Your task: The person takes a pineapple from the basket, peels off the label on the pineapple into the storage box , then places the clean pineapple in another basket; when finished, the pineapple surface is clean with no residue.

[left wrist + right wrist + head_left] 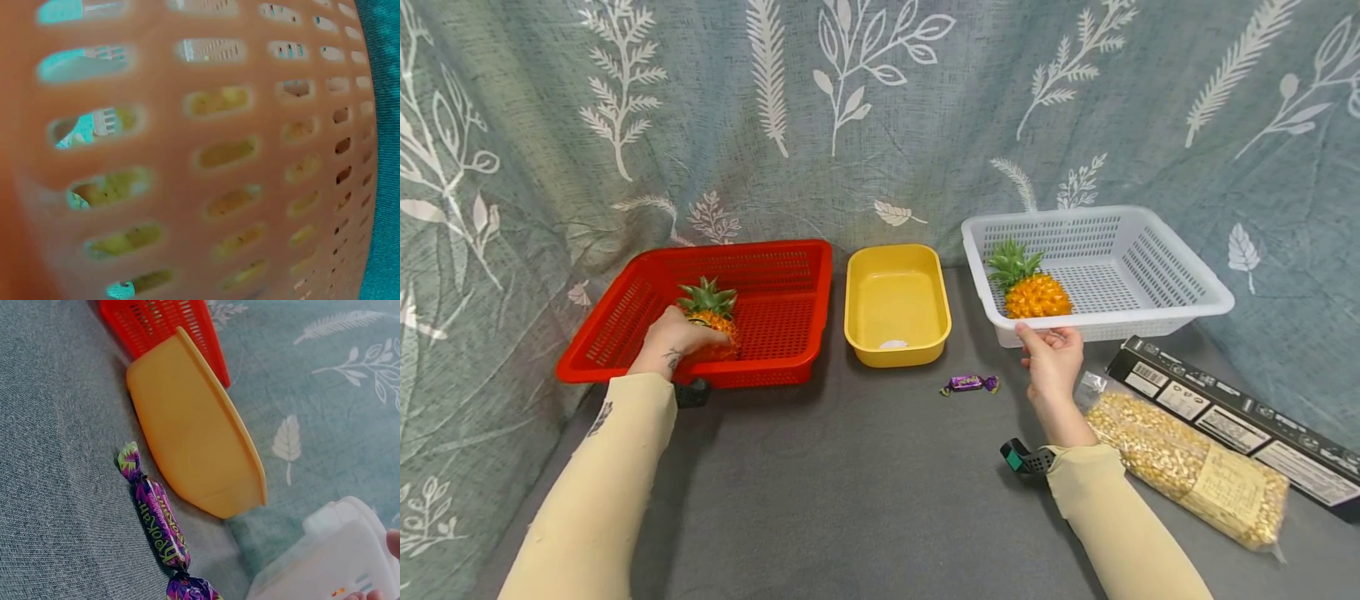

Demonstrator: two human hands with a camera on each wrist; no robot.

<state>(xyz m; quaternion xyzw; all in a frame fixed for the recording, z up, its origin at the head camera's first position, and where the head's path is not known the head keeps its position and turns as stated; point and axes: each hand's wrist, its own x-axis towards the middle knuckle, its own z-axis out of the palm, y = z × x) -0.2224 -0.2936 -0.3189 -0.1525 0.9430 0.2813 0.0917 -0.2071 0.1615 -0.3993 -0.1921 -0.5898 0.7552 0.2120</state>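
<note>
My left hand (681, 337) reaches over the front rim of a red basket (775, 374) and grips a toy-like orange pineapple (724, 325) with green leaves; part of the fruit is hidden behind the fingers. Through the slotted wall of that basket, the left wrist view gives only blurred yellow and green patches. At the front left corner of a white basket (1112, 326), my right hand (1052, 367) holds the rim, thumb near the top edge and fingers curled against the outer wall. A second pineapple (1037, 297) lies inside the white basket, by its left end.
Between the baskets stands a yellow tub (897, 357). A purple-wrapped candy (164, 525) lies on the grey cloth in front of it. To the right are a bag of corn kernels (1180, 450) and a long black box (1232, 421). A patterned curtain (895, 150) hangs behind.
</note>
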